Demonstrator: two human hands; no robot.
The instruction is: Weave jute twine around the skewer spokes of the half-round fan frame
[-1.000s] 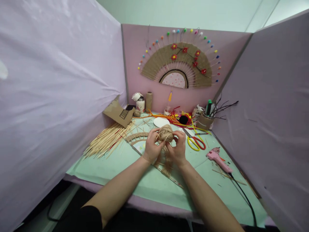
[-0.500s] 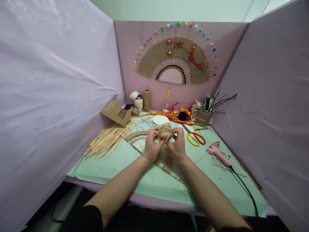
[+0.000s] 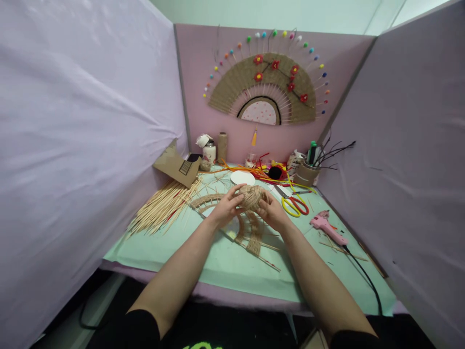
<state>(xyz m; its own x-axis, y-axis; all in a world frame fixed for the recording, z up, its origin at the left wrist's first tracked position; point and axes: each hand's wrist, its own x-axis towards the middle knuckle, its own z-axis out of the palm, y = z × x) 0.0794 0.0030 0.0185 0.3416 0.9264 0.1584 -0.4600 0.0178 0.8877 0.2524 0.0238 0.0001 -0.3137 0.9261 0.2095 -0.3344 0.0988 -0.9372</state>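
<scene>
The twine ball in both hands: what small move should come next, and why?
Probably draw a loose length off the twine ball: the left hand and the right hand both cup it over the partly woven stick fan.

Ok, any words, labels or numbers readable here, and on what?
Nothing reads clearly.
On the cardboard piece: barcode-like print, too small to read.
On the jar: label blurred.
On the black shirt: green print cut off by the frame edge.
On the twine ball, between left hand and right hand: no print.
</scene>
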